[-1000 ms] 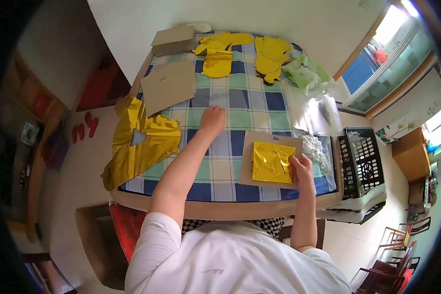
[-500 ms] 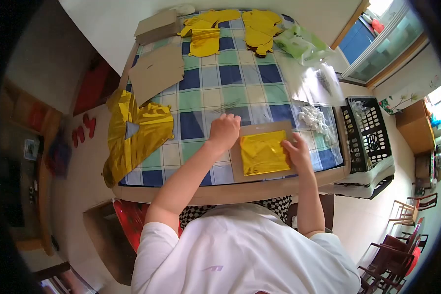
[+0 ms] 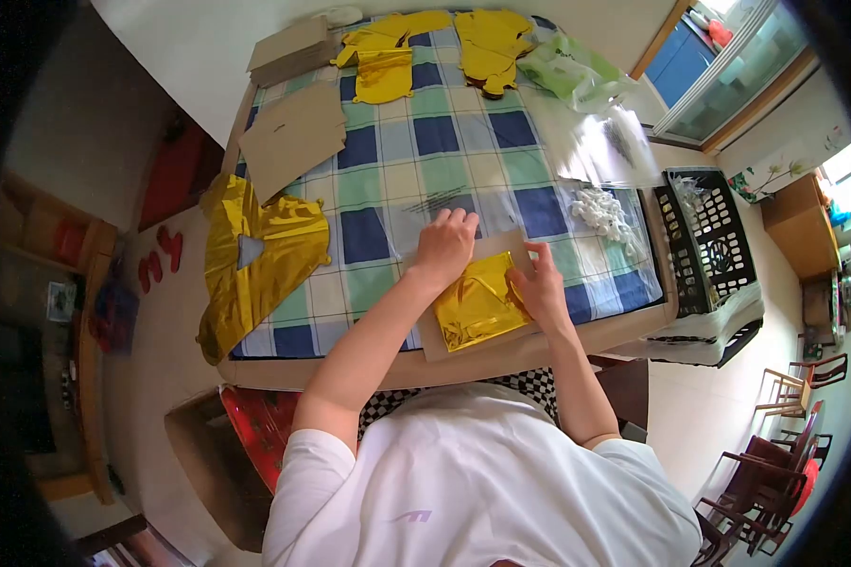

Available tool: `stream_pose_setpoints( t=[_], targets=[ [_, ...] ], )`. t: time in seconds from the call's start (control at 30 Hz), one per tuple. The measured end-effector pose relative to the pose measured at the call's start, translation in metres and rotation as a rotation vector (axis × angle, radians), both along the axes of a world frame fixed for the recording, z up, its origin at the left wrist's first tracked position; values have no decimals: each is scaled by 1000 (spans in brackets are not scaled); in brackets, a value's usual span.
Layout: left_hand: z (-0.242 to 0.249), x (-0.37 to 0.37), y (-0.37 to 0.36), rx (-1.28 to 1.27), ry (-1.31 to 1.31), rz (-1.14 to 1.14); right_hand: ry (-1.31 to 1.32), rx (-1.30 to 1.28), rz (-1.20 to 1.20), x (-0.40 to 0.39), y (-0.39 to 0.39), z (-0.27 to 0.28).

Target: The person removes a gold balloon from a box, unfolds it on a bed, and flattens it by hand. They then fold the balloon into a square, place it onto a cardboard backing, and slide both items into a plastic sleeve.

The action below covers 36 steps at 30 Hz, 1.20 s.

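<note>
A folded gold foil balloon point(image 3: 482, 304) lies on a brown cardboard sheet point(image 3: 437, 342), set askew near the bed's front edge. My right hand point(image 3: 543, 291) grips the sheet's right side, its thumb on the foil and its index finger stretched along the edge. My left hand point(image 3: 446, 248) is at the sheet's upper left, fingers curled down over a flat clear plastic bag point(image 3: 492, 214) with dark printing. The fingertips seem to pinch the bag's near edge, though the contact is partly hidden.
Unfolded gold foil balloons point(image 3: 274, 236) lie at left and far back. Cardboard point(image 3: 293, 137) is stacked at the upper left. White tangled cords point(image 3: 603, 215), shiny clear bags point(image 3: 610, 142) and a green-white bag point(image 3: 577, 71) lie right. A black crate point(image 3: 700, 236) stands beside the bed.
The cardboard with the folded foil has shifted left and turned counterclockwise. My right hand has moved left with it. My left hand has moved slightly up and right over the clear bag.
</note>
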State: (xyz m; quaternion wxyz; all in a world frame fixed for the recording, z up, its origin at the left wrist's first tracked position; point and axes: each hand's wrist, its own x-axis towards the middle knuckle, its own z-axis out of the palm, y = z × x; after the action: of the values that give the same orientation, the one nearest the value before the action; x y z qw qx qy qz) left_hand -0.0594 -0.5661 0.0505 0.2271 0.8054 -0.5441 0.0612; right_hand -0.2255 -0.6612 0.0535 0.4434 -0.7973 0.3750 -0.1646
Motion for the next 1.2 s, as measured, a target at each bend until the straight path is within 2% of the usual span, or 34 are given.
stream_pose_setpoints(
  t=[0.27,0.37,0.5,0.57,0.6,0.7,0.8,0.83,0.93,0.97,1.07,1.17,1.2],
  targets=[
    [0,-10,6,-8,-12,-48,4,-69,52,2,-4,-1],
    [1,-17,12,18,-3,-80,-19,30,-33,9,2,12],
    [2,-18,28,-36,98,-68,-8,-218,-48,14,3,1],
    [0,-9,49,-176,79,81,64,-308,-31,10,-4,1],
    [-1,-4,60,-244,68,158,17,-275,-25,8,-14,-1],
    [-3,8,93,-223,477,438,-93,-110,-29,15,-45,-10],
    [-18,20,106,-369,962,466,106,112,77,33,-55,2],
    [-14,21,109,-382,1117,465,111,47,115,36,-57,-9],
    [1,23,117,-288,1377,466,9,186,228,32,-54,-16],
    [1,22,120,-295,1382,466,28,299,218,26,-52,-13],
    [-35,19,133,-395,1004,432,-76,641,186,11,-41,-1],
    [1,1,134,-553,1319,489,-137,801,163,3,-38,-3],
    [5,-1,138,-501,1431,470,-156,835,164,2,-35,-1]
  ],
)
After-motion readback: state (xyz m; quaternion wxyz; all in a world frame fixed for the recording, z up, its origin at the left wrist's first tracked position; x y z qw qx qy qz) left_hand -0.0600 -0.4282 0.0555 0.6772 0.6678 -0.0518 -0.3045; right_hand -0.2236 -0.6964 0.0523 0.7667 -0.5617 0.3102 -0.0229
